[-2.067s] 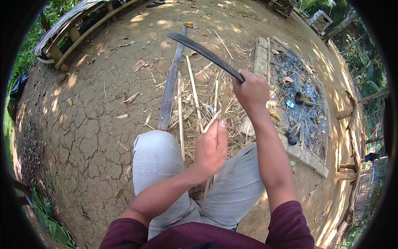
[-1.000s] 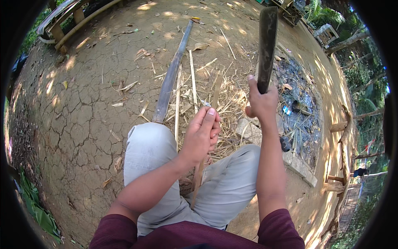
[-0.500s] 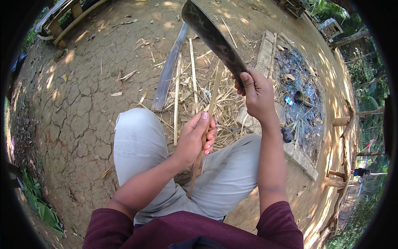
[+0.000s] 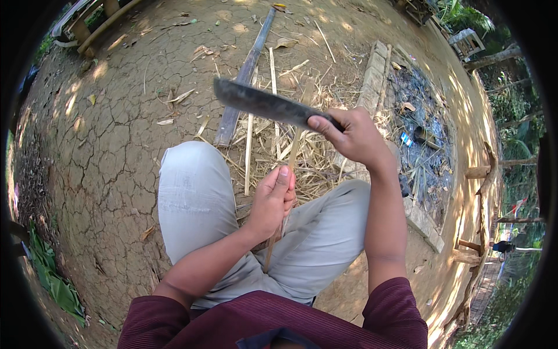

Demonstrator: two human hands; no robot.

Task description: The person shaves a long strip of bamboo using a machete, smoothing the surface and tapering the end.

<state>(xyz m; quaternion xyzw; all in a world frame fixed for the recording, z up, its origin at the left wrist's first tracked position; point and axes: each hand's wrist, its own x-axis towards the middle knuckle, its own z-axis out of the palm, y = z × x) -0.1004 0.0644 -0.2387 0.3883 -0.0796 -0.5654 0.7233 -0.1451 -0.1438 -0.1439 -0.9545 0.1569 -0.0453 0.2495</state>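
My right hand [image 4: 351, 136] is wrapped round the handle end of a machete [image 4: 264, 104]. Its long dark blade points left and slightly up, crossing over a thin strip of wood or bamboo [image 4: 295, 145]. That strip stands at a slant between my knees, and my left hand [image 4: 273, 195] grips it around its middle, thumb on top. Its lower end reaches down toward my lap; the upper part passes behind the blade. Whether the blade touches the strip I cannot tell.
Ahead lies a long dark bamboo pole [image 4: 250, 64], with pale split strips [image 4: 273, 75] beside it. Shavings [image 4: 317, 160] litter the ground before my knees. To the right, stone blocks [image 4: 372, 78] edge an ash bed [image 4: 415, 110]. Green leaves [image 4: 52, 276] lie at the far left.
The machete has swung down and to the left, from steeply raised to nearly level across the strip. My right hand has turned and dropped slightly; my left hand keeps its grip.
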